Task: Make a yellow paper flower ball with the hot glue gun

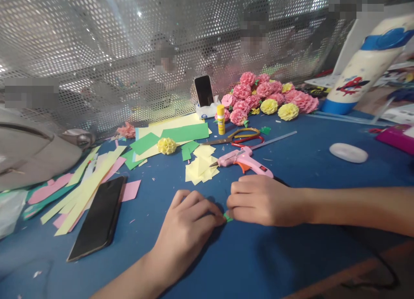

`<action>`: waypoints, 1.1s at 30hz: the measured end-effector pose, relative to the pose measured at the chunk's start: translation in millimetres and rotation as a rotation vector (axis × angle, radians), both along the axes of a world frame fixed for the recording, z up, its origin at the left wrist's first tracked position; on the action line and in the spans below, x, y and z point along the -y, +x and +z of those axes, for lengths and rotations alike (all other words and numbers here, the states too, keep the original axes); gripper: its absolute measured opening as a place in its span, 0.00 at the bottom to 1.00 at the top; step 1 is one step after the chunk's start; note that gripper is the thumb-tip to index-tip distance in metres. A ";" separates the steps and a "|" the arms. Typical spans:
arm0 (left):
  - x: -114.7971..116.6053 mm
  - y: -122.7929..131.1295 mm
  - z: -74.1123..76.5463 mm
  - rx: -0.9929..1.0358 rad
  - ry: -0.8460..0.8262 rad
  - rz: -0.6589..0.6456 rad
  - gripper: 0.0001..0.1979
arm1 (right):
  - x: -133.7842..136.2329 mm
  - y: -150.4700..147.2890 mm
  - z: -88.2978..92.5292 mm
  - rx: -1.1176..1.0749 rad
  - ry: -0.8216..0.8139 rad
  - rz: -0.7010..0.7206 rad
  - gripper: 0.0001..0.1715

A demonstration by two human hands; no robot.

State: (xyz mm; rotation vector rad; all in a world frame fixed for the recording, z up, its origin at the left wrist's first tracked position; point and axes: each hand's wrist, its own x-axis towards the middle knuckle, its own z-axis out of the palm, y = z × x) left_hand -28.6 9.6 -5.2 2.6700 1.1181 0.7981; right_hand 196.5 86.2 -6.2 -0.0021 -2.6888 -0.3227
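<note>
Between my fingertips is a small piece of green paper [228, 217], mostly covered by them. My left hand [190, 223] comes in from the lower left, its fingers closed on the piece's left end. From the right, my right hand [263, 200] pinches the other end with curled fingers. Just beyond my right hand lies a pink glue gun [237, 158] with a clear glue stick [274, 139] at its back. Its nozzle points at a pile of pale yellow paper squares [201, 167]. Behind it rest scissors [239, 137] with orange and red handles.
A black phone [100, 217] and paper strips [87, 191] lie left. Pink and yellow paper flowers [265, 94] are heaped at the back, near a yellow glue stick tube [221, 119]. A white bottle [365, 70] and a white oval object [348, 153] are at right.
</note>
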 end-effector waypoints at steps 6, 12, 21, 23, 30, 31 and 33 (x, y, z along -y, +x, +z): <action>-0.4 -2.5 0.9 -0.053 0.022 -0.040 0.09 | 0.4 0.8 -1.4 0.002 0.009 -0.004 0.14; -1.7 -4.9 -1.2 -0.063 0.013 -0.059 0.08 | 4.5 0.0 1.0 -0.034 -0.106 -0.096 0.13; -3.8 -4.9 -6.5 -0.011 0.038 -0.085 0.10 | 9.6 1.2 -0.4 -0.022 -0.170 -0.115 0.13; -4.0 -4.5 -6.7 0.000 0.052 -0.087 0.10 | 9.6 0.1 -1.9 -0.027 -0.162 -0.119 0.14; -4.6 -7.2 -6.4 -0.036 0.064 -0.109 0.09 | 9.7 -1.3 -4.9 -0.016 -0.117 -0.130 0.15; -4.6 -7.5 -6.3 -0.047 0.076 -0.118 0.09 | 9.9 -0.9 -5.0 -0.009 -0.105 -0.129 0.15; -4.6 -7.8 -6.2 -0.074 0.108 -0.132 0.09 | 10.0 -0.3 -4.8 0.012 -0.081 -0.126 0.15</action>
